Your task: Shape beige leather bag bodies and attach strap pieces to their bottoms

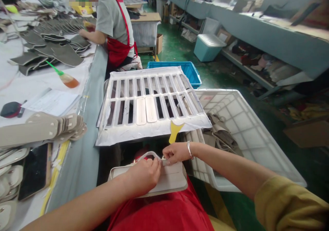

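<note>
A cream handbag lies across the lap on a red apron. Its short looped handle rises from the top edge. My left hand is closed over that edge by the handle's right end, fingers bent. My right hand, with a silver bangle at the wrist, is closed in a pinch on the same edge beside a small metal fitting. The fingertips nearly meet, and what lies exactly between them is hidden. Just beyond, a yellow scraper hangs at the front of a white slotted rack.
Two cream strips rest on the rack. To the right stands a white crate holding grey-brown pieces; a blue bin is behind. The left table carries stacked beige pieces, a phone and a glue bottle. A co-worker sits beyond.
</note>
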A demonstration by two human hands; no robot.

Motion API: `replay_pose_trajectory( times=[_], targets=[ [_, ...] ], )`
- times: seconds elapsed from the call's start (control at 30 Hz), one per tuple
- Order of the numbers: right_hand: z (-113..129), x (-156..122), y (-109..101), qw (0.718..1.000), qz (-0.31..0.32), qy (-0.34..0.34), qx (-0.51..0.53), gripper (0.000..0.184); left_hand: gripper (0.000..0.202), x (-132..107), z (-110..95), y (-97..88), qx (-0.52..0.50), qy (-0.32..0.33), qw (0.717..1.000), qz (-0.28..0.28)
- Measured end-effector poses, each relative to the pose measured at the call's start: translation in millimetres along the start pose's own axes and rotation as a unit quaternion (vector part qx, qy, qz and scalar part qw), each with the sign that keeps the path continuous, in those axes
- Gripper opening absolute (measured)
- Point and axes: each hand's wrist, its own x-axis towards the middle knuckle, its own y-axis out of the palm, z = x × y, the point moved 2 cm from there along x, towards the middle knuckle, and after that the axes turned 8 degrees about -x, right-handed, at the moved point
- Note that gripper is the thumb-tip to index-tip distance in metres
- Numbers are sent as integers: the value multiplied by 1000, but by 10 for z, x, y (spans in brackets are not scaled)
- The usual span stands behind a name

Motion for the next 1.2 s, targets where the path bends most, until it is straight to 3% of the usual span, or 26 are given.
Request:
replay_pose_trajectory(
  times=[0.2,0.5,0.77,1.07,1.13,1.2],
  targets=[
    [15,95,19,999,9,-26,33,19,36,-316,309,-62,-144,20,989,-2],
    [257,338,-6,997,1,-78,15,20,35,-359,274,-51,-116,28,993,-14],
    [328,621,-31,992,67,-106,22,22,26,-823,619,-54,-337,-43,940,-33],
    [531,905,-27,986,105,-100,78,24,26,-872,542,19,-290,-17,955,-57],
    [553,950,-22,983,115,-102,100,25,27,-916,590,10,-334,-37,941,-49],
    [555,976,-19,981,120,-98,121,27,28,-985,674,12,-406,-93,908,-51]
  ],
)
